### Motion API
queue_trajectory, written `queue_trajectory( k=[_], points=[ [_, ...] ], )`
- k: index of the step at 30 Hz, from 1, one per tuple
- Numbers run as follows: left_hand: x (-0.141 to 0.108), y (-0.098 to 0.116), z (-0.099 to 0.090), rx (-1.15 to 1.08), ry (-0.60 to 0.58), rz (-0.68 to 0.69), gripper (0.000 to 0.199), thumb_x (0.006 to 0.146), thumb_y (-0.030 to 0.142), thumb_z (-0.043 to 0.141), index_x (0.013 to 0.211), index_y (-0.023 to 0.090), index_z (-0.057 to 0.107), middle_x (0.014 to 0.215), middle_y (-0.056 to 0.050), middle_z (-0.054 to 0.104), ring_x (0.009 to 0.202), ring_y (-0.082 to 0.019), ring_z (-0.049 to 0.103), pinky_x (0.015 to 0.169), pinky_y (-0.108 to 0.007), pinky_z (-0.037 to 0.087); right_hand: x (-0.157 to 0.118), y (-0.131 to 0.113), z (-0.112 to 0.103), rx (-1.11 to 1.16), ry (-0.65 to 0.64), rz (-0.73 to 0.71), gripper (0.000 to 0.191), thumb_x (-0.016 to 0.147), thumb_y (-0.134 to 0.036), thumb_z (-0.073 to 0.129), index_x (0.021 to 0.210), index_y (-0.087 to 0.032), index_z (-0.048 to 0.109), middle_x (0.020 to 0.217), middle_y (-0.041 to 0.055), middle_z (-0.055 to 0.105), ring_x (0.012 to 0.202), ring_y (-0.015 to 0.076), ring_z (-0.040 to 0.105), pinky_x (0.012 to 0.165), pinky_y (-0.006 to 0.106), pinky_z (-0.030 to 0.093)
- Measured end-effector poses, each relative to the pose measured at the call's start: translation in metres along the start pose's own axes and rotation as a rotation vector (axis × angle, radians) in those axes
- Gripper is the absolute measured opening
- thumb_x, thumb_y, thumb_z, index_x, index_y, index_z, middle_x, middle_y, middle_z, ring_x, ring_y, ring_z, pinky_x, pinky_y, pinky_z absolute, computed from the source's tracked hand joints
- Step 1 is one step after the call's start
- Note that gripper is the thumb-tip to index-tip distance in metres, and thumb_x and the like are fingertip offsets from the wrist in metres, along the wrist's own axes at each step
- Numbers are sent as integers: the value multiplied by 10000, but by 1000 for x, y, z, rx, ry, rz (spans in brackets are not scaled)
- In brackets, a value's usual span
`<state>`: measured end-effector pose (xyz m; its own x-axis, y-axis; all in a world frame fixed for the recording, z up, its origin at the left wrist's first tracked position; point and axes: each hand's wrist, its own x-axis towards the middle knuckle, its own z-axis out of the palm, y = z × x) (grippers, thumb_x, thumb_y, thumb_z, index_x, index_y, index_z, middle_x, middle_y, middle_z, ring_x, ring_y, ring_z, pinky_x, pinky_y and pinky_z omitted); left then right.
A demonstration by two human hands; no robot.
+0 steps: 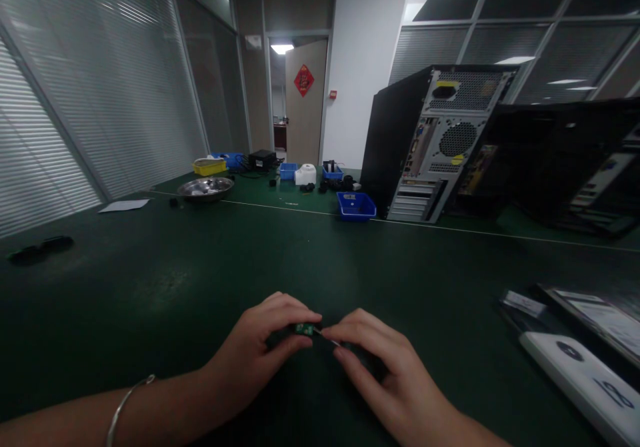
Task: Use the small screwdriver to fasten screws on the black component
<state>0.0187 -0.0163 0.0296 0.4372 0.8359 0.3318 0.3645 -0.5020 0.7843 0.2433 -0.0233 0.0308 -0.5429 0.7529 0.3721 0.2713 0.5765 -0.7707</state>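
Just above the green tabletop (280,254), my left hand (273,334) pinches a small green circuit board (304,329) between thumb and fingers. My right hand (385,360) is closed on a thin, light-coloured rod or cable (334,342), gripped between thumb and forefinger. The left end of that thin piece meets the right edge of the board; whether it is joined to it or only touching, I cannot tell. Both hands are close together at the near middle of the table. Part of the board is hidden by my left fingers.
A blue tray (356,207) stands beside a computer tower (425,140). At the back left are a metal bowl (205,189) and a yellow tray (210,167). A white device marked 18 (575,374) lies at the right; a dark object (40,249) at the left.
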Motion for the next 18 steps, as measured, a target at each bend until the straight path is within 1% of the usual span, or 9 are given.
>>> queue_trajectory(
  k=[3, 6, 9, 11, 13, 18],
  points=[
    [1, 0, 0, 38, 18, 34, 260, 872, 146, 633, 1101, 246, 704, 990, -64, 726, 932, -229, 647, 831, -357, 510, 0, -1, 0, -4, 0, 3, 268, 941, -103, 530, 1133, -233, 665, 986, 56, 655, 890, 179, 639, 768, 282, 510],
    [0, -1, 0, 88, 13, 69, 295, 864, 117, 637, 1123, 247, 693, 1027, -64, 743, 947, -231, 651, 851, -369, 504, -1, -1, 1, -24, -13, 18, 266, 940, -110, 530, 1133, -231, 667, 984, 58, 654, 890, 183, 640, 762, 285, 510],
    [-2, -4, 1, 84, 4, 107, 353, 863, 83, 629, 1168, 256, 672, 1047, -55, 753, 945, -218, 660, 840, -345, 517, 0, 0, 1, -37, -31, 33, 259, 932, -109, 535, 1121, -220, 674, 970, 64, 657, 884, 190, 643, 761, 294, 512],
    [-3, -5, 2, 56, -1, 121, 369, 870, 83, 621, 1188, 265, 663, 1042, -51, 757, 938, -210, 667, 826, -327, 528, 0, 0, 2, -30, -19, 27, 257, 926, -104, 540, 1110, -217, 679, 958, 63, 662, 880, 193, 645, 764, 298, 511],
    [-3, -6, 2, 23, -5, 104, 353, 875, 99, 622, 1181, 270, 671, 1039, -53, 756, 939, -210, 674, 826, -322, 533, 0, 0, 2, -10, 0, 16, 257, 922, -100, 547, 1105, -220, 681, 955, 59, 668, 880, 193, 647, 767, 297, 510],
    [0, -5, 2, -75, -14, 10, 277, 876, 156, 639, 1125, 254, 713, 995, -64, 758, 916, -221, 691, 813, -325, 533, 0, 1, 2, 53, 26, 15, 256, 915, -87, 565, 1096, -226, 680, 971, 54, 678, 898, 188, 651, 782, 289, 507]
  ],
)
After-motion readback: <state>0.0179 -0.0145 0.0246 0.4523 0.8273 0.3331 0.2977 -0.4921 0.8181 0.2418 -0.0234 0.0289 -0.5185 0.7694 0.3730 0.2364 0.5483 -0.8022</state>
